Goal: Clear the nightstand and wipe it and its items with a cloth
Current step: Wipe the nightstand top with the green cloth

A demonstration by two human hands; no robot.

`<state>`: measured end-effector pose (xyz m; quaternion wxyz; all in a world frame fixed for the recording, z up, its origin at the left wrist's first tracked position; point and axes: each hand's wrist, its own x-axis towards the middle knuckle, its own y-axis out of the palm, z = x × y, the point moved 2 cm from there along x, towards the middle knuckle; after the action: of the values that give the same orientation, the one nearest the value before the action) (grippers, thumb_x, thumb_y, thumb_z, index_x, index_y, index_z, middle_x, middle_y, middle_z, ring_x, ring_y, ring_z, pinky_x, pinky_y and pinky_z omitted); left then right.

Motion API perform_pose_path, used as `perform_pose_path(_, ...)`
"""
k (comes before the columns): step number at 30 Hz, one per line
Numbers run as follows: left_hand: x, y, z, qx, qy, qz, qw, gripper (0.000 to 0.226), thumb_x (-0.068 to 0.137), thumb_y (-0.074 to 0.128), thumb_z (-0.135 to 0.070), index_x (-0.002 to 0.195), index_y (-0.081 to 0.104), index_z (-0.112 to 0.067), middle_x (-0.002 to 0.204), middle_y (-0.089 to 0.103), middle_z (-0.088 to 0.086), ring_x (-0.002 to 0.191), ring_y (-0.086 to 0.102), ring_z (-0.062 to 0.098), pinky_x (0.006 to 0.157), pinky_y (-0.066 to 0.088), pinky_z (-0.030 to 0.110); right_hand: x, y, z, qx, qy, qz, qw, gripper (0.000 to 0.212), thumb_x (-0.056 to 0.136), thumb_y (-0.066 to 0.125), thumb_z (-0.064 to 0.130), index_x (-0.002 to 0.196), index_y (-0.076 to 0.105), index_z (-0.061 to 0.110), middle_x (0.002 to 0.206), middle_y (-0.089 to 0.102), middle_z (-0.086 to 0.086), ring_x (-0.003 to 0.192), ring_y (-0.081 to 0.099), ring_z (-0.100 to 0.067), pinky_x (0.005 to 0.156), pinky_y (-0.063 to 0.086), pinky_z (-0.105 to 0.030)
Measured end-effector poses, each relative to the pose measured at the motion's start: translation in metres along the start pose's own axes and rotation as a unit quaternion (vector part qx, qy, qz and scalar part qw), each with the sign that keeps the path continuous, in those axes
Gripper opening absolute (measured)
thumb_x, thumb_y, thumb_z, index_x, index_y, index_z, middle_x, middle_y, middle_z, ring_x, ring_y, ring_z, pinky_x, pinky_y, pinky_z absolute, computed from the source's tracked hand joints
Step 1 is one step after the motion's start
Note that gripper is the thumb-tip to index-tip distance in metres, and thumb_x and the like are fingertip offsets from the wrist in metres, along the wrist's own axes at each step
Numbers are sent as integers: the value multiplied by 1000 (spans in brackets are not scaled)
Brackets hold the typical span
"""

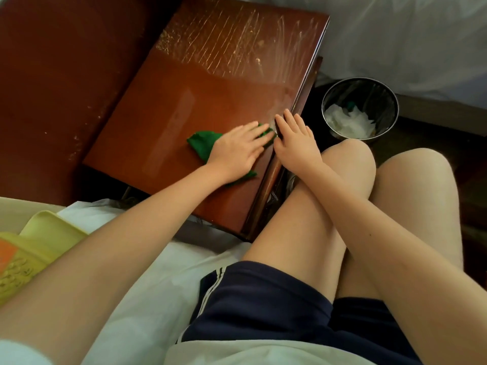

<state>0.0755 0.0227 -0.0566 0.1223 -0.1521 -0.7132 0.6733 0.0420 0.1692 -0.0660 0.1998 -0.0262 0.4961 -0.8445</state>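
Pressing flat on the green cloth [201,143]: left grip [234,151], fingers straight and spread, palm down, nothing pinched. Cloth lies crumpled on the counter [184,101], near its front right edge, mostly under the palm, with corners sticking out on the far left and near the wrist.

Right grip [295,146] is just beside the left, also slack: fingers straight, resting on the counter's right edge, holding nothing. Fingertips of the two nearly meet over the end of the cloth.

Counter top is glossy red-brown wood. Far half carries pale scratch marks [237,43] and light specks; near half looks smooth and reflective.

Waste bin [369,93], round dark mesh, stands on the floor just right of the counter, with crumpled white tissue [347,122] inside.

Person sits on a bed [147,299] with white sheets, knees against the counter's side, in dark shorts [263,306] with white stripes. Yellow tray [44,233] lies on the bed at far left, partly hidden behind the left forearm; can't tell what it holds.
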Motion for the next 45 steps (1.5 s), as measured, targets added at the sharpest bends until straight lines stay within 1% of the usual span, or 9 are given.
perform_pose_path(6,-34,1,19,4,32,-5,999,46,97,31,-33,137,50,-20,141,49,3,129,46,25,102,40,38,-2,-2,-1,7,-4,-4,1000,52,100,32,18,150,19,16,159,8,-5,146,4,-25,116,9,-39)
perform_pose_path(11,-4,-2,26,-15,-113,-8,993,44,102,31,-29,146,35,-24,151,34,-2,141,27,19,108,31,34,-3,-3,-2,47,-27,10,998,54,99,38,21,150,20,12,159,8,-7,141,23,-25,104,30,-30)
perform_pose_path(15,38,-3,25,-8,-166,-11,986,44,103,26,-29,147,31,-24,153,29,-4,142,23,17,109,29,33,-3,-3,-1,4,-60,18,998,62,98,44,28,149,16,7,158,7,-14,144,14,-28,114,15,-34)
perform_pose_path(20,66,-3,20,24,-103,9,994,45,103,25,-29,148,27,-24,154,27,-2,143,21,18,111,24,33,-2,-1,-4,-14,-43,55,997,74,96,43,43,151,4,12,159,-6,-10,146,-5,-21,117,1,-37)
perform_pose_path(26,54,0,26,9,-6,-8,1000,43,101,35,-27,144,37,-25,150,35,-1,140,29,20,111,25,33,-4,-3,-5,-5,-58,68,996,81,93,48,47,151,4,10,158,-8,-11,146,-7,-21,117,0,-36)
perform_pose_path(32,24,1,39,0,18,-2,1000,42,100,37,-28,142,41,-26,148,39,0,137,34,22,109,30,37,-9,-4,-8,-16,-83,84,993,80,93,49,48,150,8,9,158,-7,-12,146,-8,-23,117,-1,-34)
perform_pose_path(35,10,-3,59,1,-34,14,999,43,102,33,-29,145,34,-28,151,33,-1,140,28,20,109,31,39,-7,-5,-9,-34,-91,92,991,80,94,46,50,150,7,9,158,-7,-10,145,-10,-22,116,-3,-35)
perform_pose_path(40,4,-7,96,5,-238,3,971,45,103,23,-33,148,27,-28,154,26,-3,143,21,19,106,34,43,-8,-5,-3,-55,-89,83,991,74,96,42,45,151,6,10,158,-7,-11,145,-12,-24,116,-6,-37)
perform_pose_path(45,20,-6,95,-1,-300,-6,954,45,103,22,-33,148,27,-27,155,25,-3,143,20,18,108,31,40,-4,-1,5,-68,-81,60,993,69,97,40,42,151,9,12,159,-2,-11,145,-9,-27,116,-5,-41)
